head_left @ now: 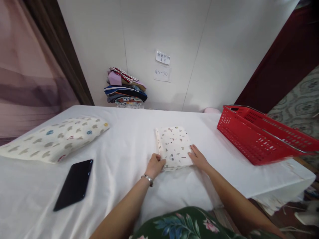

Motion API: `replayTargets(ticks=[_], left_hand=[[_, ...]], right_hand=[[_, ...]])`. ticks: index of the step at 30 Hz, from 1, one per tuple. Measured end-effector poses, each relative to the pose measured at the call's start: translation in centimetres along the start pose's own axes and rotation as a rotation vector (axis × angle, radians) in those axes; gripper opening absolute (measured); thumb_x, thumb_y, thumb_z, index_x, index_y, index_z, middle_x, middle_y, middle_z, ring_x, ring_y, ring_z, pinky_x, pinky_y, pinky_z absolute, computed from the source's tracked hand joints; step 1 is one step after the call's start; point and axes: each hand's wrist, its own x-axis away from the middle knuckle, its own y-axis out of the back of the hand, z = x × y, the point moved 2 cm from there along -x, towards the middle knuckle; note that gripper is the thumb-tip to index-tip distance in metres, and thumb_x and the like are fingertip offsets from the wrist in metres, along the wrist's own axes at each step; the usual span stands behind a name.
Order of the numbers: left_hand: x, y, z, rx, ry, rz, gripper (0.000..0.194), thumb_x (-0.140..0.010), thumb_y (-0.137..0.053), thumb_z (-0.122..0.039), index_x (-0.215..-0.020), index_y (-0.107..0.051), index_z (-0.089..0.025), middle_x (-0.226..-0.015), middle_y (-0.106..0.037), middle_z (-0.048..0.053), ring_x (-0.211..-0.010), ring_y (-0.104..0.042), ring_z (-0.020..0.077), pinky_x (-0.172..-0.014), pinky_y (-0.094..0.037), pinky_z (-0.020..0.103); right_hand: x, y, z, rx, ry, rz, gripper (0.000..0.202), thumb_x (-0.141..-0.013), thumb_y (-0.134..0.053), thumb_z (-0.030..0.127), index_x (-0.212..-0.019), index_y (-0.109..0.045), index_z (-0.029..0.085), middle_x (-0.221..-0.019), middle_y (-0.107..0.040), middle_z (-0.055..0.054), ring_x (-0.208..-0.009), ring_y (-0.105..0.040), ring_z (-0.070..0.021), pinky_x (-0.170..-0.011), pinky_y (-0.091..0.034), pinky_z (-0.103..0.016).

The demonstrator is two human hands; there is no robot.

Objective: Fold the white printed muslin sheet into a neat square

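Observation:
A folded white cloth [175, 146] printed with small coloured figures lies flat in front of me, its layers showing along the left and near edges. At its near left corner, my left hand [156, 165] is closed, thumb and curled fingers pinching the edge; a silver bracelet is on that wrist. My right hand [198, 158] rests against the right edge with fingers stretched out over the fabric, not wrapped round it. Over to the left, a cream pillow-like cloth piece [72, 136] with grey mushroom shapes spreads on the table.
The table [124, 139] has a white, wrinkled cover. A black phone or tablet [74, 184] lies at the near left. Toward the right edge stands a red plastic basket [239, 139] with metal handles. Folded fabrics [126, 88] are stacked by the wall, beside paper signs [162, 73].

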Motion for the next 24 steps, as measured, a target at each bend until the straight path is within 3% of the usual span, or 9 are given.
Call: replayTargets(ticks=[3, 6, 11, 14, 17, 19, 21, 24], left_hand=[[0.3, 0.1, -0.4, 0.114, 0.057, 0.027, 0.027, -0.067, -0.058, -0.026, -0.084, -0.039, -0.020, -0.064, -0.050, -0.006, -0.048, -0.046, 0.0068, -0.044, -0.037, 0.018], [0.4, 0.4, -0.7, 0.157, 0.091, 0.024, 0.026, -0.067, -0.057, -0.025, -0.084, -0.038, -0.020, -0.063, -0.048, -0.007, -0.048, -0.046, 0.0069, -0.042, -0.037, 0.018], [0.7, 1.9, -0.7, 0.087, 0.095, -0.011, 0.026, -0.069, -0.055, -0.026, -0.088, -0.040, -0.020, -0.069, -0.053, -0.003, -0.052, -0.050, 0.0088, -0.044, -0.039, 0.020], [1.3, 3.6, -0.3, -0.088, 0.031, -0.073, 0.026, -0.070, -0.054, -0.027, -0.092, -0.043, -0.019, -0.075, -0.058, 0.001, -0.059, -0.055, 0.0112, -0.050, -0.041, 0.021], [2.4, 5.2, 0.1, -0.296, -0.049, -0.103, 0.026, -0.072, -0.051, -0.025, -0.096, -0.044, -0.019, -0.077, -0.062, 0.002, -0.063, -0.057, 0.0133, -0.056, -0.040, 0.023], [3.3, 6.0, -0.2, -0.403, -0.070, -0.081, 0.026, -0.074, -0.048, -0.026, -0.099, -0.044, -0.020, -0.079, -0.063, 0.002, -0.067, -0.059, 0.0148, -0.059, -0.040, 0.025], [4.2, 6.3, -1.3, -0.556, -0.090, -0.089, 0.029, -0.076, -0.047, -0.029, -0.104, -0.045, -0.020, -0.087, -0.063, 0.005, -0.075, -0.060, 0.0175, -0.065, -0.041, 0.027], [4.9, 5.5, -4.2, -0.813, -0.228, -0.193, 0.033, -0.078, -0.045, -0.030, -0.109, -0.046, -0.020, -0.108, -0.058, 0.010, -0.094, -0.056, 0.0218, -0.078, -0.041, 0.033]], right_hand=[[0.8, 0.5, -2.3, -0.324, -0.134, -0.032, 0.061, -0.072, -0.056, 0.041, -0.128, -0.042, 0.022, -0.134, -0.040, -0.004, -0.121, -0.039, -0.0214, -0.101, -0.031, -0.034], [1.1, 0.9, -2.8, -0.587, -0.245, -0.022, 0.066, -0.068, -0.063, 0.041, -0.127, -0.043, 0.020, -0.130, -0.045, -0.007, -0.114, -0.046, -0.0211, -0.095, -0.038, -0.031], [1.9, 1.1, -1.0, -0.796, -0.414, 0.151, 0.078, -0.065, -0.068, 0.040, -0.132, -0.033, 0.019, -0.123, -0.051, -0.011, -0.103, -0.054, -0.0213, -0.082, -0.047, -0.030], [3.4, 0.6, 0.3, -0.829, -0.375, 0.290, 0.085, -0.066, -0.068, 0.035, -0.136, -0.023, 0.020, -0.111, -0.059, -0.010, -0.096, -0.058, -0.0209, -0.078, -0.047, -0.031], [4.8, 0.0, 0.5, -0.727, -0.278, 0.406, 0.088, -0.068, -0.065, 0.036, -0.139, -0.014, 0.023, -0.098, -0.063, -0.007, -0.084, -0.061, -0.0207, -0.072, -0.048, -0.033], [5.1, -0.1, 0.1, -0.532, -0.218, 0.403, 0.088, -0.070, -0.062, 0.039, -0.140, -0.009, 0.024, -0.095, -0.064, -0.006, -0.077, -0.061, -0.0205, -0.068, -0.047, -0.034], [4.7, 0.4, 0.1, -0.269, -0.135, 0.310, 0.082, -0.071, -0.059, 0.041, -0.139, -0.016, 0.024, -0.098, -0.062, -0.006, -0.078, -0.060, -0.0210, -0.070, -0.046, -0.035], [2.9, 1.2, 1.6, -0.005, 0.055, 0.154, 0.064, -0.074, -0.052, 0.043, -0.133, -0.034, 0.025, -0.121, -0.052, -0.008, -0.102, -0.053, -0.0237, -0.082, -0.043, -0.035]])
